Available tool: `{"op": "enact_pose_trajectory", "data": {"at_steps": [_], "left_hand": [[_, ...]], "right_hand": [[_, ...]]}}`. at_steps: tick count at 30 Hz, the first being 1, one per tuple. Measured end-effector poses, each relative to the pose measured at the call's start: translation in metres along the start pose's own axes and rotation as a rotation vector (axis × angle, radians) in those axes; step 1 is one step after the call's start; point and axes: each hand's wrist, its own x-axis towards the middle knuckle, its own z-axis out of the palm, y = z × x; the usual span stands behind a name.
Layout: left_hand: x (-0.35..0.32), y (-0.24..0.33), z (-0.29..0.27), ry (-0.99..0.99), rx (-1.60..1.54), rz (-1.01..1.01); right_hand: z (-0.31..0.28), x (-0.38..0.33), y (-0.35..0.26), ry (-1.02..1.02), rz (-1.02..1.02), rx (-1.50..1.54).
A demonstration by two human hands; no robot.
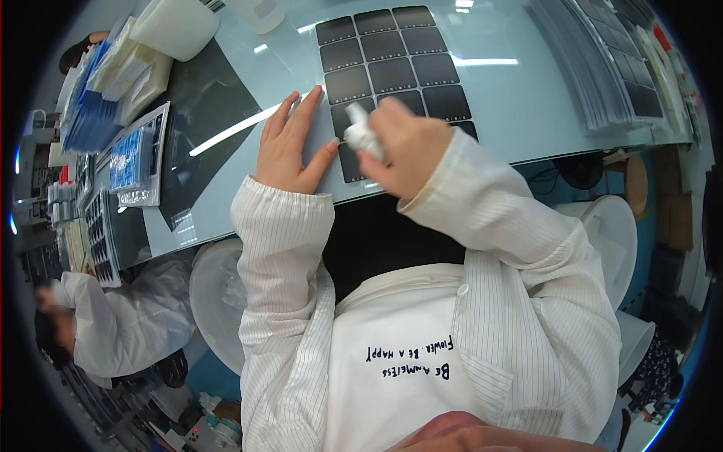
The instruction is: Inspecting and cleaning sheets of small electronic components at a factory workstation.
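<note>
A sheet of dark rectangular panels with pale borders (392,74) lies on the glass-topped table (497,98), reaching toward its near edge. My left hand (290,151) rests flat at the sheet's left edge, fingers spread and thumb against the border. In my right hand (413,147) is a wadded white cloth (364,137), gripped between thumb and fingers over the lower panels. The hand and cloth cover part of those panels. Some blur on the right hand leaves the contact between cloth and sheet unclear.
Clear-sleeved sheets (565,68) are stacked at the right. Blue and cream packets (113,87), a white container (177,26) and a blue pack (132,162) stand left. White tubs (215,282) flank me below the table edge. A co-worker in a white coat (135,324) is at lower left.
</note>
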Motion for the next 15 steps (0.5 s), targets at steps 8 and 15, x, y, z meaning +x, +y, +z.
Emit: {"op": "enact_pose_trajectory", "data": {"at_steps": [8,15], "left_hand": [[0.001,0.001,-0.004,-0.024,0.023,-0.055],[0.004,0.004,-0.002,-0.025,0.000,-0.045]], "right_hand": [[-0.050,-0.035,0.067,0.265,0.309,-0.119],[-0.012,-0.036,-0.019,-0.018,-0.036,0.035]]}}
